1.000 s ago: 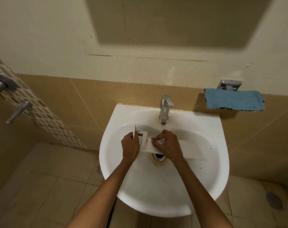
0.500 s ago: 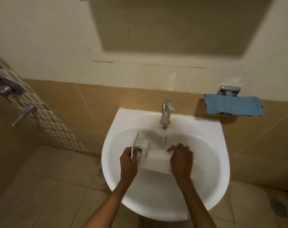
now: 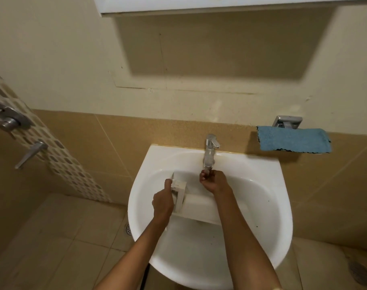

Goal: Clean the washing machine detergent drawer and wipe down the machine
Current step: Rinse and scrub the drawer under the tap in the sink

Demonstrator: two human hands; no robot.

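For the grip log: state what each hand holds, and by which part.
Left hand grips the detergent drawer by its left end, at the upright panel. Right hand is curled under the faucet spout; whether it holds anything cannot be told.

drawer [image 3: 199,208] spans basin [image 3: 199,260], tap [image 3: 210,152] overhangs rear, front basin open

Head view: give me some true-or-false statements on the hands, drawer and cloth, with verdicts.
1. The left hand holds the drawer in the sink. True.
2. The right hand rests on the drawer. False: it is up at the spout of the tap.
3. The cloth lies in the sink. False: it hangs on the wall, right of the tap.
4. The drawer is white. True.
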